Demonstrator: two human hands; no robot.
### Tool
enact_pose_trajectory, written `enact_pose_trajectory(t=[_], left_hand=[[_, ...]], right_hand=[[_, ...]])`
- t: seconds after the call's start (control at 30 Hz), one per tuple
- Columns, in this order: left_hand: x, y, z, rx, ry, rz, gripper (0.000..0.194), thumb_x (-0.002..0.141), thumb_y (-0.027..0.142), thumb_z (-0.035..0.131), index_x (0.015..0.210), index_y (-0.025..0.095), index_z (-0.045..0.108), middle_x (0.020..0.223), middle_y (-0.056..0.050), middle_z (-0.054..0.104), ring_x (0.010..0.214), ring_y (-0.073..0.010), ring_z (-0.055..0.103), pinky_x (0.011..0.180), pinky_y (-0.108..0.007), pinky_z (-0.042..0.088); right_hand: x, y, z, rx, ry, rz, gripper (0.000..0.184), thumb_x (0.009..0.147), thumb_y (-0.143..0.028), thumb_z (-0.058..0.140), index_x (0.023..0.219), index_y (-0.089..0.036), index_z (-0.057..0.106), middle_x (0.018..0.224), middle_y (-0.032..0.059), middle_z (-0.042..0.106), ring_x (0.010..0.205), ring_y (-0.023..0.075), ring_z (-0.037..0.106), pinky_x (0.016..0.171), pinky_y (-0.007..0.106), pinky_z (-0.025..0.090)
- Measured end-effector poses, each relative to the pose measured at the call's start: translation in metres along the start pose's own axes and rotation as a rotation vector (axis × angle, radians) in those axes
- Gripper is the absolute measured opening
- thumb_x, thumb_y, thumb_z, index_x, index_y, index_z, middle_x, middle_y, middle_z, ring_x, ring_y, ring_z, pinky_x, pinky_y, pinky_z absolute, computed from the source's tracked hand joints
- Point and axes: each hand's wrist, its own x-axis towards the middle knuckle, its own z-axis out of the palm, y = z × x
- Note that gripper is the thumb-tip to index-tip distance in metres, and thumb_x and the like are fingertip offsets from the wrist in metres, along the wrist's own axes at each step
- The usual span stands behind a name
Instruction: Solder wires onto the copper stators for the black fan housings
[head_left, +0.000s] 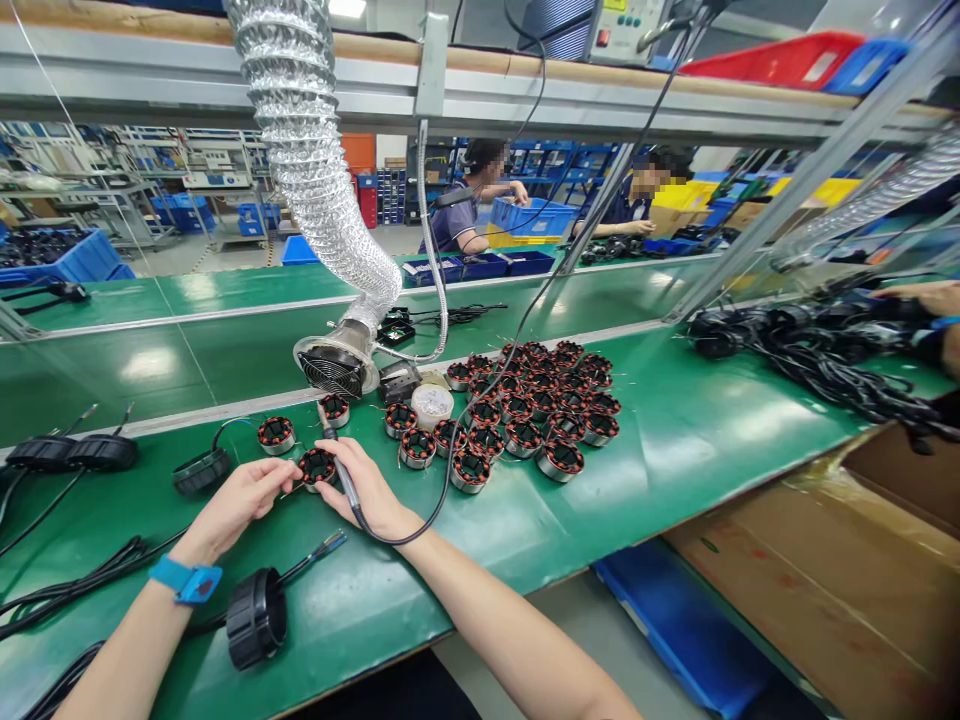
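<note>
My right hand (367,490) grips a slim black soldering iron (342,472), its tip down at a small round motor stator (318,467) with red-and-black windings. My left hand (240,507) reaches in from the left, fingertips pressed on that stator's edge. A blue wrist strap (185,582) circles my left wrist. Several more stators (532,415) lie in a cluster to the right on the green bench top (600,490). A white solder roll (432,405) stands among them. Below my left hand rests a black round housing (256,617) with a cable.
A silver ducted fume extractor (334,365) hangs over the bench. Black cable bundles (810,350) lie at the right, beside another person's hand (922,298). More housings (71,453) sit at the left. An open cardboard box (817,560) stands right of the bench. Two co-workers sit beyond.
</note>
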Motion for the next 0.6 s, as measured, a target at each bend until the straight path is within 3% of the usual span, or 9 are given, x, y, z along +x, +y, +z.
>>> enact_pose_trajectory(t=[0.17, 0.33, 0.47, 0.6], left_hand=[[-0.008, 0.005, -0.009, 0.27, -0.13, 0.032, 0.045, 0.068, 0.06, 0.07, 0.07, 0.015, 0.067, 0.068, -0.001, 0.058, 0.059, -0.0122, 0.042, 0.052, -0.023, 0.028], [-0.003, -0.001, -0.009, 0.098, -0.214, -0.06, 0.044, 0.073, 0.057, 0.067, 0.079, 0.014, 0.068, 0.067, 0.0, 0.055, 0.047, -0.0061, 0.026, 0.045, -0.023, 0.013], [0.007, -0.005, 0.0, -0.136, -0.188, -0.138, 0.044, 0.068, 0.056, 0.073, 0.078, 0.014, 0.066, 0.059, 0.004, 0.045, 0.045, -0.0043, 0.018, 0.043, -0.023, 0.007], [0.003, 0.001, 0.0, -0.022, -0.144, -0.153, 0.052, 0.072, 0.064, 0.065, 0.08, 0.013, 0.068, 0.055, 0.005, 0.044, 0.044, -0.0053, 0.019, 0.043, -0.023, 0.01]], right_hand=[[0.0, 0.0, 0.006, -0.019, 0.015, 0.023, 0.056, 0.086, -0.021, 0.067, 0.136, -0.023, 0.043, 0.12, 0.0087, 0.05, 0.102, 0.0176, 0.057, 0.092, 0.031, 0.049], [0.002, -0.001, 0.004, 0.019, 0.016, 0.034, 0.052, 0.086, -0.018, 0.066, 0.133, -0.022, 0.046, 0.119, 0.0077, 0.05, 0.102, 0.0173, 0.056, 0.093, 0.03, 0.048], [0.003, -0.004, 0.0, 0.069, -0.033, 0.027, 0.049, 0.086, -0.016, 0.065, 0.131, -0.023, 0.047, 0.115, 0.0062, 0.052, 0.1, 0.0168, 0.056, 0.092, 0.03, 0.048], [0.005, -0.007, -0.003, 0.083, -0.038, 0.032, 0.049, 0.085, -0.014, 0.065, 0.129, -0.024, 0.048, 0.114, 0.0058, 0.052, 0.101, 0.0171, 0.056, 0.092, 0.03, 0.048]])
